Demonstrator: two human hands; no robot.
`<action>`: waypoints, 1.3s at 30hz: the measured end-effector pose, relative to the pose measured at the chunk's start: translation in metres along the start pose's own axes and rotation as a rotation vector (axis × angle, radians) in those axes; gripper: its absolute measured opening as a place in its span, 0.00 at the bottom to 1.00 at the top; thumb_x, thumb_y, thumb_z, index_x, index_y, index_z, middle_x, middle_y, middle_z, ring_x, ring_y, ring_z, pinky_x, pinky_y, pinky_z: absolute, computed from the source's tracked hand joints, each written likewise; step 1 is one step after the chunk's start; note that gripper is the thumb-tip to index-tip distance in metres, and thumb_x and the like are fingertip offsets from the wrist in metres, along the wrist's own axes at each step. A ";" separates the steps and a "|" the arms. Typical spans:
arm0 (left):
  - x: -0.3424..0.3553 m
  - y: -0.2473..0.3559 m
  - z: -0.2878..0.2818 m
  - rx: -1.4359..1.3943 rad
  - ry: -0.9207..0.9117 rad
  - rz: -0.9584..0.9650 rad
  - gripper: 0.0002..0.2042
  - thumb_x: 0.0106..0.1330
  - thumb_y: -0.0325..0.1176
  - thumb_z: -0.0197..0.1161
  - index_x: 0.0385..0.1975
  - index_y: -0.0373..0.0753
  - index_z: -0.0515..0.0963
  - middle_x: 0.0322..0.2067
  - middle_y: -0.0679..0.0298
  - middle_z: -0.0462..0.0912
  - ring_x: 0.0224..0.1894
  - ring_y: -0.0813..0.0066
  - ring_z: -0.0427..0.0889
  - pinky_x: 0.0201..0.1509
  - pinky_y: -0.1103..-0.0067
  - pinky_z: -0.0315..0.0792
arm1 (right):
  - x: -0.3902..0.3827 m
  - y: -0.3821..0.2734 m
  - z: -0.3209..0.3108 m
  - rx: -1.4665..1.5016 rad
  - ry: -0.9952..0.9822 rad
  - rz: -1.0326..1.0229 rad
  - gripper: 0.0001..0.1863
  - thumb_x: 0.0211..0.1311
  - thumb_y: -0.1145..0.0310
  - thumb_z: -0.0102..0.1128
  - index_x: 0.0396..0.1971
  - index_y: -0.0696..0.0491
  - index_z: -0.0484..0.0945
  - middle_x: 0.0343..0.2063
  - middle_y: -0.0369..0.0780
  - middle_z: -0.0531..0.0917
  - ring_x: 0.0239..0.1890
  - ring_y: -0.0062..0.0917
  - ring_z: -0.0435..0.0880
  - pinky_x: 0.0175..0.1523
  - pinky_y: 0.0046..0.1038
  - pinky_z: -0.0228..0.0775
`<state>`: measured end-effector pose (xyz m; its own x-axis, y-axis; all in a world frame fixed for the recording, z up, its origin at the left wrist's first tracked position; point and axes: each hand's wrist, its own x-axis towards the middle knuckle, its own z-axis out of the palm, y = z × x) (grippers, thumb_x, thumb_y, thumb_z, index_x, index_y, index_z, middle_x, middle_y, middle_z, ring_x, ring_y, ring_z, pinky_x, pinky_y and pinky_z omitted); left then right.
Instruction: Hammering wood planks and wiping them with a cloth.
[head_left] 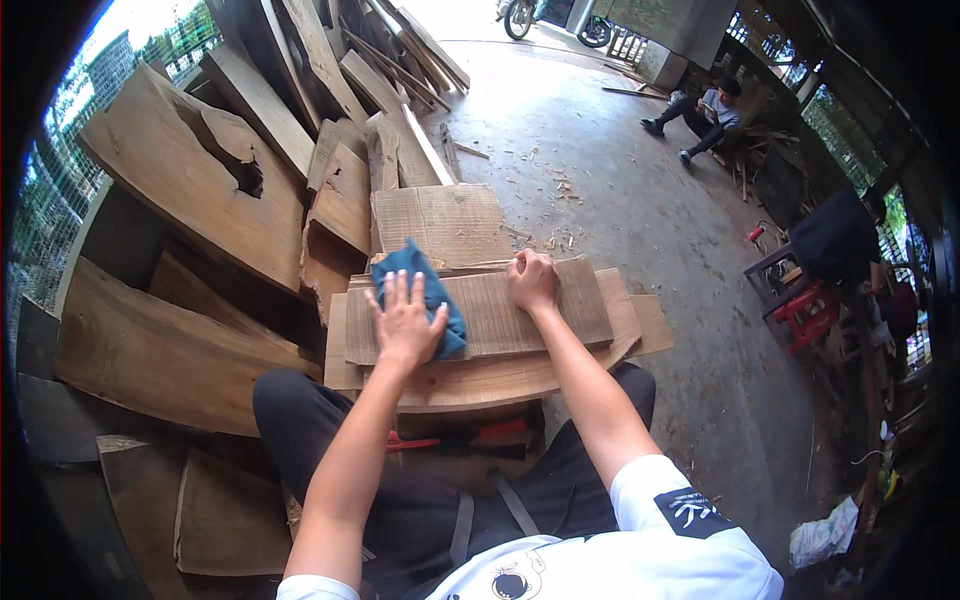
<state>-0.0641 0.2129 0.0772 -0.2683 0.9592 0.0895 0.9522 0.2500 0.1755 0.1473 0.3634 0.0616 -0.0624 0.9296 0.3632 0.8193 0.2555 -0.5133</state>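
My left hand (405, 318) lies spread, fingers apart, on a crumpled blue cloth (445, 325) atop a brown sawn board (390, 320). My right hand (532, 280) has its fingers curled at the back edge of that board, gripping it. The board rests on other pale wooden boards (500, 385) stacked across my lap area, with another rough board (435, 215) behind. Below the stack, between my legs, is a red and black tool (485, 435), partly hidden and too unclear to identify.
Wooden slabs (190, 180) and planks fill the left side. A seated person (715, 115) is at upper right. A dark-clad figure or clothing (830, 240) is beside red equipment (800, 310). A white bag (820, 530) lies lower right. Wood chips (560, 190) litter the concrete floor.
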 end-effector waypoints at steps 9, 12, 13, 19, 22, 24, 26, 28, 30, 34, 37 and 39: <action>-0.002 0.008 -0.003 0.044 0.025 -0.093 0.39 0.74 0.60 0.48 0.77 0.36 0.59 0.78 0.45 0.55 0.82 0.48 0.47 0.81 0.42 0.35 | 0.001 0.010 0.009 0.006 0.041 -0.139 0.11 0.64 0.63 0.61 0.35 0.56 0.84 0.37 0.49 0.88 0.47 0.46 0.85 0.58 0.44 0.75; -0.018 0.054 0.010 -0.024 0.073 0.205 0.40 0.74 0.60 0.51 0.77 0.36 0.60 0.77 0.41 0.55 0.81 0.44 0.49 0.82 0.46 0.34 | 0.001 0.016 0.009 0.021 0.014 -0.142 0.13 0.63 0.61 0.62 0.38 0.56 0.85 0.41 0.49 0.88 0.50 0.46 0.84 0.62 0.44 0.72; -0.024 0.061 0.010 -0.043 0.039 0.280 0.40 0.73 0.60 0.52 0.76 0.35 0.61 0.77 0.40 0.55 0.81 0.44 0.49 0.82 0.47 0.34 | 0.001 0.020 0.006 0.024 0.012 -0.133 0.13 0.63 0.61 0.62 0.38 0.56 0.85 0.41 0.49 0.88 0.50 0.46 0.84 0.62 0.44 0.72; -0.042 -0.014 -0.021 0.036 0.021 0.086 0.40 0.73 0.58 0.53 0.77 0.36 0.60 0.78 0.42 0.54 0.81 0.45 0.49 0.84 0.54 0.38 | 0.002 0.049 -0.031 0.041 -0.225 -0.488 0.24 0.70 0.57 0.60 0.58 0.58 0.80 0.59 0.48 0.81 0.66 0.42 0.75 0.76 0.44 0.59; -0.039 -0.053 -0.027 0.064 -0.084 -0.298 0.40 0.75 0.58 0.50 0.78 0.35 0.56 0.76 0.34 0.53 0.80 0.39 0.48 0.83 0.52 0.39 | -0.003 0.052 -0.036 0.029 -0.231 -0.424 0.26 0.71 0.56 0.59 0.61 0.57 0.78 0.62 0.46 0.79 0.68 0.41 0.73 0.78 0.44 0.57; -0.034 -0.048 -0.020 0.082 -0.024 -0.257 0.40 0.76 0.57 0.48 0.77 0.31 0.55 0.76 0.32 0.51 0.80 0.34 0.46 0.82 0.50 0.37 | -0.005 0.049 -0.035 0.038 -0.193 -0.399 0.25 0.70 0.57 0.60 0.60 0.57 0.78 0.60 0.46 0.80 0.68 0.41 0.74 0.77 0.44 0.58; -0.029 -0.021 -0.009 0.142 0.015 -0.209 0.41 0.77 0.57 0.47 0.76 0.26 0.55 0.76 0.31 0.50 0.80 0.35 0.44 0.83 0.50 0.35 | -0.007 0.046 -0.032 -0.012 -0.159 -0.391 0.24 0.69 0.57 0.62 0.58 0.56 0.79 0.58 0.45 0.81 0.66 0.40 0.75 0.76 0.44 0.59; -0.024 0.017 0.000 0.132 0.050 -0.067 0.42 0.76 0.59 0.48 0.76 0.27 0.57 0.76 0.31 0.49 0.81 0.36 0.44 0.83 0.50 0.35 | -0.007 0.043 -0.031 -0.011 -0.161 -0.369 0.24 0.68 0.57 0.62 0.57 0.56 0.80 0.57 0.45 0.81 0.65 0.40 0.75 0.76 0.44 0.59; -0.023 0.057 0.005 0.037 0.091 0.140 0.42 0.75 0.59 0.51 0.76 0.27 0.58 0.76 0.32 0.51 0.81 0.37 0.46 0.83 0.51 0.36 | -0.006 0.042 -0.032 0.007 -0.139 -0.381 0.24 0.67 0.57 0.63 0.56 0.56 0.80 0.56 0.45 0.81 0.64 0.40 0.76 0.76 0.44 0.59; -0.021 0.091 0.003 -0.078 -0.047 0.388 0.41 0.73 0.60 0.55 0.77 0.34 0.59 0.77 0.35 0.51 0.81 0.40 0.47 0.84 0.54 0.37 | -0.006 0.043 -0.036 0.033 -0.149 -0.382 0.24 0.66 0.57 0.64 0.56 0.56 0.80 0.57 0.46 0.81 0.65 0.41 0.76 0.76 0.44 0.59; -0.023 0.060 -0.010 -0.021 -0.039 0.337 0.42 0.73 0.61 0.54 0.78 0.37 0.57 0.78 0.36 0.49 0.82 0.41 0.45 0.83 0.53 0.37 | -0.005 0.046 -0.035 0.034 -0.158 -0.389 0.24 0.67 0.57 0.64 0.57 0.56 0.80 0.58 0.46 0.81 0.65 0.41 0.76 0.76 0.44 0.59; -0.028 0.025 -0.019 0.024 -0.099 0.175 0.42 0.74 0.60 0.53 0.79 0.36 0.55 0.78 0.35 0.48 0.82 0.39 0.45 0.83 0.52 0.37 | -0.004 0.049 -0.034 0.021 -0.191 -0.381 0.25 0.68 0.57 0.63 0.58 0.56 0.79 0.58 0.46 0.81 0.66 0.40 0.75 0.77 0.45 0.58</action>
<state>-0.0354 0.1895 0.0981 -0.0842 0.9963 0.0192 0.9866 0.0806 0.1421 0.2064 0.3633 0.0614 -0.4644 0.7998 0.3804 0.7059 0.5936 -0.3865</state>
